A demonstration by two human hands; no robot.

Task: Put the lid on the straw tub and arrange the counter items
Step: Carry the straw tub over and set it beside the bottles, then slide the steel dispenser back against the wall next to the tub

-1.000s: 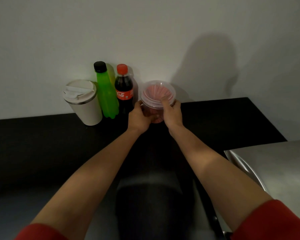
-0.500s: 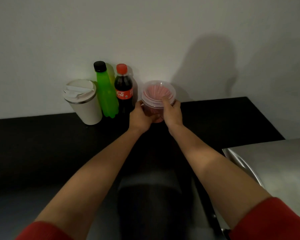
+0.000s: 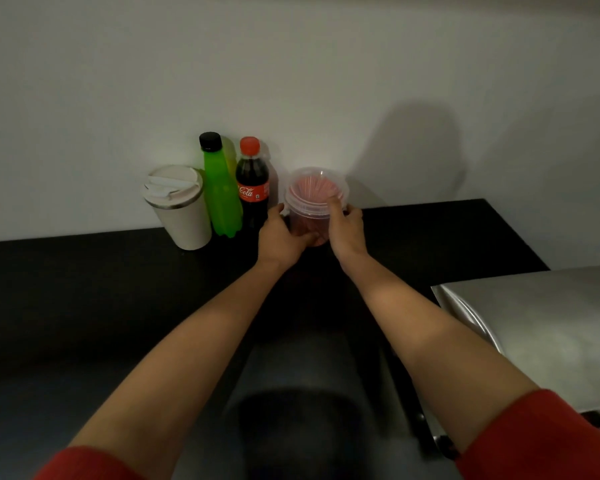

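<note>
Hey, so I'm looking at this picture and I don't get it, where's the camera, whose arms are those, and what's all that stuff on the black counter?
No machine here: the camera sits on a person's head, looking forward and down, so the two bare arms with red sleeves are the wearer's own.

Both hands are at a clear plastic tub filled with red straws, which stands on the black counter near the wall. The left hand wraps the tub's side. The right hand holds the other side, with one finger up on the clear lid, which sits on top; whether it is fully snapped shut I cannot tell.

Left of the tub stand a cola bottle, a green bottle and a white lidded cup. A metal surface fills the lower right.
</note>
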